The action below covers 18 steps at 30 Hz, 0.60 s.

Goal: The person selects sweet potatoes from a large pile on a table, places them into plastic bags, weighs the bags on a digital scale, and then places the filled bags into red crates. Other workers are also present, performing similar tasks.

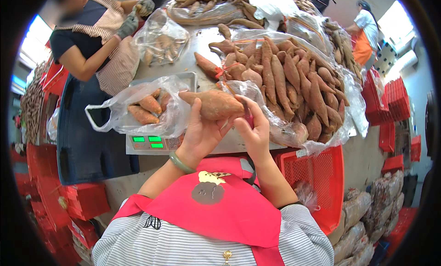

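Note:
A large sweet potato (217,104) lies across my left hand (203,135), whose fingers hold it from below. My right hand (253,124) is at its right end, gripping a small tool with a dark pink handle (248,118); the tool's working end is partly hidden by the fingers. Left of my hands, an open clear plastic bag (113,110) with several sweet potatoes (143,115) rests on a digital scale (137,149) with lit green displays. A big heap of sweet potatoes (286,76) in clear plastic fills the right side of the metal table (198,42).
A co-worker in gloves (129,24) stands at the left beside another clear bag of sweet potatoes (165,47). A red plastic crate (322,183) sits below right, a dark blue one (93,128) at left. Another person in an orange apron (363,52) is far right.

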Tool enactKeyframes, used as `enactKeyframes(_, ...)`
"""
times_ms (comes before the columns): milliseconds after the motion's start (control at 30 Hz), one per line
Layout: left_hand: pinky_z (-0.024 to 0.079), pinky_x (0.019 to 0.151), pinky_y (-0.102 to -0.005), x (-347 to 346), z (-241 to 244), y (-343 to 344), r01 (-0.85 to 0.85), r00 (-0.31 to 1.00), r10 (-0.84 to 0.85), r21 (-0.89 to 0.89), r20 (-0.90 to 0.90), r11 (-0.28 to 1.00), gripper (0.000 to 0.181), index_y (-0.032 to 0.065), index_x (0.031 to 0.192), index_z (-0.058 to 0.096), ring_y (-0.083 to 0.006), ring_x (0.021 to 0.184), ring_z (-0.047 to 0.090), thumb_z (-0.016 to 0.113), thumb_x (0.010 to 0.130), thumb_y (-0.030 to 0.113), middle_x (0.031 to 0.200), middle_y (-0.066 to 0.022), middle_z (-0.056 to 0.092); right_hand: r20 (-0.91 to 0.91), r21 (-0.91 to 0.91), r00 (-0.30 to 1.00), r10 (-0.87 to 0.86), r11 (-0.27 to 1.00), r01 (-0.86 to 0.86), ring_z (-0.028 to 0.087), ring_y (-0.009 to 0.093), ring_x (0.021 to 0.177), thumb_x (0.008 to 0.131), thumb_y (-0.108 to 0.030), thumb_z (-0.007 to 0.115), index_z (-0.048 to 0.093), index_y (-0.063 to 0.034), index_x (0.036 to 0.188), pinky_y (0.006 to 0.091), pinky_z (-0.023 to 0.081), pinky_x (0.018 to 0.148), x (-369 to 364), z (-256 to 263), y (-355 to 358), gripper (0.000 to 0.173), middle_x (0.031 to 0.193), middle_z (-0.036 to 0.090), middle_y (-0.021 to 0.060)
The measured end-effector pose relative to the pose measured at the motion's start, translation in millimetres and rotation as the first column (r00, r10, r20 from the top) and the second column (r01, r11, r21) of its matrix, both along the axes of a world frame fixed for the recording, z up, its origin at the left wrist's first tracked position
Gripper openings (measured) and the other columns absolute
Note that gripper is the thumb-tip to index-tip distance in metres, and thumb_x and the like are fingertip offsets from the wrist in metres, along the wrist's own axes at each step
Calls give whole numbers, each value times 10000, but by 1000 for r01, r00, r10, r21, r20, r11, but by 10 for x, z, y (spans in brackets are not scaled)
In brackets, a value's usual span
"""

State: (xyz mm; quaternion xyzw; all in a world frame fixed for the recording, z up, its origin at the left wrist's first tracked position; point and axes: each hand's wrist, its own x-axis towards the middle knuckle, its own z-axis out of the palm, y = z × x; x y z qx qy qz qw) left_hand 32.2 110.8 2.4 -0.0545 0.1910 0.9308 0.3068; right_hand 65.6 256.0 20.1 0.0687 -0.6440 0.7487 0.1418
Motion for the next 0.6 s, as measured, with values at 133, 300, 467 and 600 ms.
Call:
enactKeyframes(133,392,997,-391,127,79,-168,-85,982,60,-136,-180,987,557,133,1345,386,-172,1253,414,419,937,510,1340,-20,462,128,-208,990,53,978,-25,565,88,890,834,-77,662,530,42,1200,204,464,736,-88,92,-249,406,984,609,43)
enactKeyframes(300,407,967,-383,234,174,-568,-562,677,-75,-580,-732,590,488,42,1296,435,-224,1194,475,616,849,122,1250,-89,519,292,-731,869,399,679,-67,373,52,425,951,-285,473,582,-45,977,189,256,385,-332,-336,-193,264,679,578,1)
enactKeyframes(467,427,927,-384,367,744,-1734,-896,192,-422,17,-886,-443,536,-14,1222,502,-336,1087,545,697,728,54,1181,-174,562,266,-713,871,412,692,-110,295,60,370,954,-284,441,575,-8,996,201,227,374,-409,-355,-391,310,612,524,6)
enactKeyframes(600,467,822,-342,140,716,-2452,-742,541,-301,-277,-786,-611,464,5,1200,536,-299,941,589,675,783,156,1079,-143,603,386,-271,914,123,962,-15,307,32,418,912,-195,528,605,-25,853,210,194,402,-568,-174,-903,196,570,435,-56)
